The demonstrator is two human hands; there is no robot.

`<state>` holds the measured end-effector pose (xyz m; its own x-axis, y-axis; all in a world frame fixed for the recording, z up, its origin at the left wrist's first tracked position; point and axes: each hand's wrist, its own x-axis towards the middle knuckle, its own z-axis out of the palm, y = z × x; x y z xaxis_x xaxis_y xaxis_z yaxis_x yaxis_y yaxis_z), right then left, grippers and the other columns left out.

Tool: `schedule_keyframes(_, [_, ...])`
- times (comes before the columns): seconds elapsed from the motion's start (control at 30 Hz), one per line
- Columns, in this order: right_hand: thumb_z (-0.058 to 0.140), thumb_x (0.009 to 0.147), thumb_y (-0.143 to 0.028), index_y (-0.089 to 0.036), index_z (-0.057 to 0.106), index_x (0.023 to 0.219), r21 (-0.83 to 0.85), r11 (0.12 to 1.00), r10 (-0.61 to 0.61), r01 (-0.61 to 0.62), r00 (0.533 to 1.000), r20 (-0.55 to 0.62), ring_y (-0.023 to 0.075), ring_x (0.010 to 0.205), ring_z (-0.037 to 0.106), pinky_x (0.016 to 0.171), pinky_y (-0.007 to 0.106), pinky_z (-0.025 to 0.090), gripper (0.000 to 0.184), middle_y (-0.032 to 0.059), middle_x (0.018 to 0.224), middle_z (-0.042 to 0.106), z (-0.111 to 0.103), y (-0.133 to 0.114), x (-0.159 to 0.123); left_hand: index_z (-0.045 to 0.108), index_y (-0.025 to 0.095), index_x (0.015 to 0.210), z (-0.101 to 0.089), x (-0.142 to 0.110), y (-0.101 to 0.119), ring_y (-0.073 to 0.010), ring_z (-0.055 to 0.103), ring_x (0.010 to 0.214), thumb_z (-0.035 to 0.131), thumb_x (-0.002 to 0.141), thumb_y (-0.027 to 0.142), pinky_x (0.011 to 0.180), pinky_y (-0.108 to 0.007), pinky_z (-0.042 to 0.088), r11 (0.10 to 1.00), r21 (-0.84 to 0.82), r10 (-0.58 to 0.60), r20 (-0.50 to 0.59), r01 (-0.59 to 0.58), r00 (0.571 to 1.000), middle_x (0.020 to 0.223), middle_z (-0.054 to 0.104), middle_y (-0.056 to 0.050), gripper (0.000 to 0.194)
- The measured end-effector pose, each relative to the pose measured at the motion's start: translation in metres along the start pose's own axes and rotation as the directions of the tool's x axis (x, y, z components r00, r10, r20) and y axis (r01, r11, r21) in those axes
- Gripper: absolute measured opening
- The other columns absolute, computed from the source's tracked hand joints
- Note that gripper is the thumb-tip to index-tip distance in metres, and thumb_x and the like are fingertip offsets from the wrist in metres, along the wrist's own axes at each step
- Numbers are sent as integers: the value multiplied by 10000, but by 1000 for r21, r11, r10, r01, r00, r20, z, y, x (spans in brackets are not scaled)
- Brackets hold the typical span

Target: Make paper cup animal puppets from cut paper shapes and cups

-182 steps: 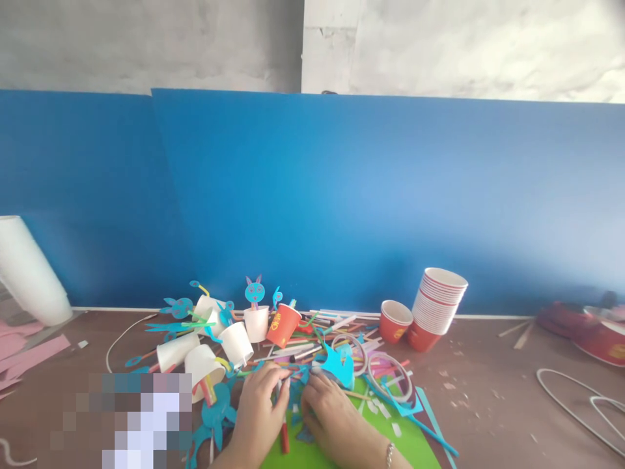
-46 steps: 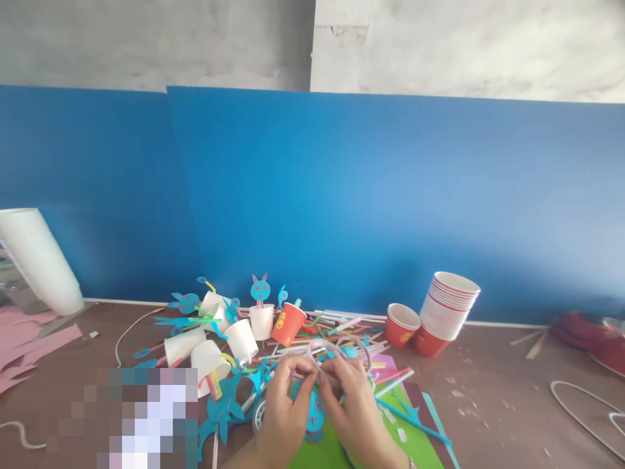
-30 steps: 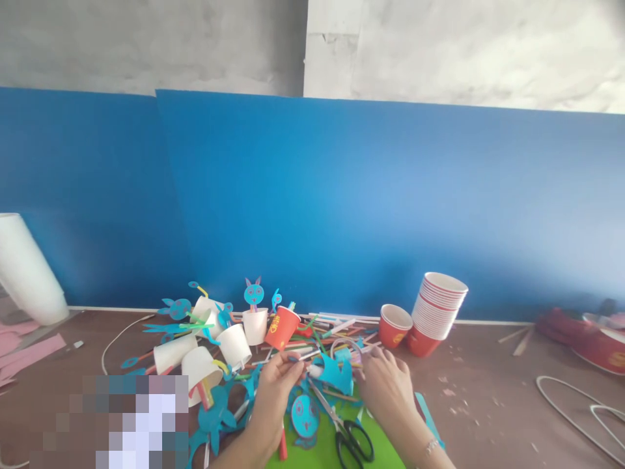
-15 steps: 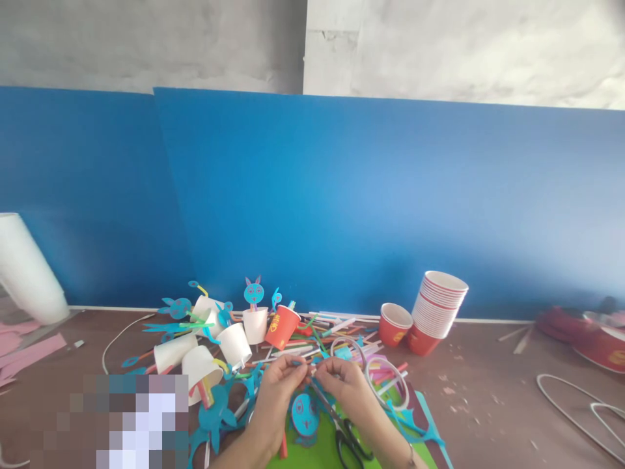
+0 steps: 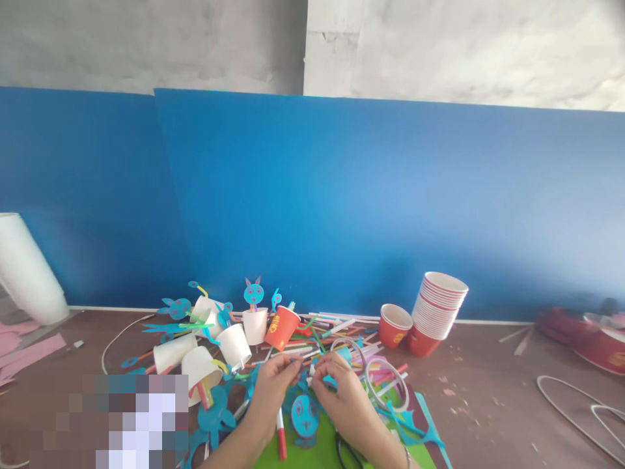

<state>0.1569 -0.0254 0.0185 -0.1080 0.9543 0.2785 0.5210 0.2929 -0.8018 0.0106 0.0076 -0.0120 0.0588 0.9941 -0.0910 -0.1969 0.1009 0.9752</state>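
Observation:
My left hand (image 5: 274, 394) is closed in a pinch; a small dark-blue bit shows at its fingertips, too small to name. Close by on the right, my right hand (image 5: 342, 398) pinches a small white piece (image 5: 311, 370) between thumb and forefinger. Below the hands, a round blue paper face (image 5: 304, 417) with drawn eyes lies on a green sheet (image 5: 312, 457). A red-and-white marker (image 5: 281, 435) rests beside my left wrist. Black scissors handles (image 5: 347, 453) show partly under my right forearm, which hides the rest.
White paper cups (image 5: 234, 345) with blue cutouts and straws crowd the left. A red cup (image 5: 283, 327) leans behind the hands. Tape rolls (image 5: 387, 384) lie at right, near a single cup (image 5: 395, 324) and a tall cup stack (image 5: 437, 312). A blue panel (image 5: 342, 195) stands behind.
My hands have drawn slightly apart at the fingertips. My right hand sits a little further left and lower, covering more of the scissors. The marker by my left wrist shows more fully.

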Motion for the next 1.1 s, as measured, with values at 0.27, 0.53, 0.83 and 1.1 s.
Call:
schedule_keyframes(0.27, [505, 761, -136, -202, 503, 621, -3, 999, 34, -34, 997, 64, 206, 810, 580, 769, 302, 434, 155, 43, 779, 588, 2, 9, 1, 728, 153, 676, 3, -4, 3, -176, 563, 661, 721, 607, 394, 637, -275, 416, 996, 87, 14, 104, -23, 994, 682, 685, -31, 251])
schedule_keyframes(0.53, [502, 754, -150, -196, 516, 608, -2, 999, 52, -52, 997, 64, 203, 792, 578, 757, 306, 434, 154, 45, 774, 594, 4, 11, 3, 731, 148, 696, 4, -5, 3, -179, 552, 647, 703, 631, 404, 603, -271, 406, 992, 124, 9, 138, -26, 990, 658, 661, -32, 266])
schedule_keyframes(0.83, [494, 730, -149, -200, 496, 598, -53, 994, 93, -92, 995, 32, 199, 736, 562, 697, 297, 424, 142, 31, 722, 582, 5, 10, 2, 739, 153, 740, 3, -7, 3, -179, 557, 630, 692, 636, 316, 611, -278, 415, 990, 139, 5, 158, -27, 988, 643, 650, -26, 200])
schedule_keyframes(1.1, [490, 737, -165, -198, 514, 616, -47, 989, 143, -141, 990, 23, 196, 733, 579, 685, 279, 424, 128, 30, 725, 590, 8, 18, 1, 675, 148, 879, 1, -6, 0, -167, 568, 657, 707, 587, 189, 624, -263, 424, 993, 108, 25, 160, -42, 987, 658, 616, 2, 296])
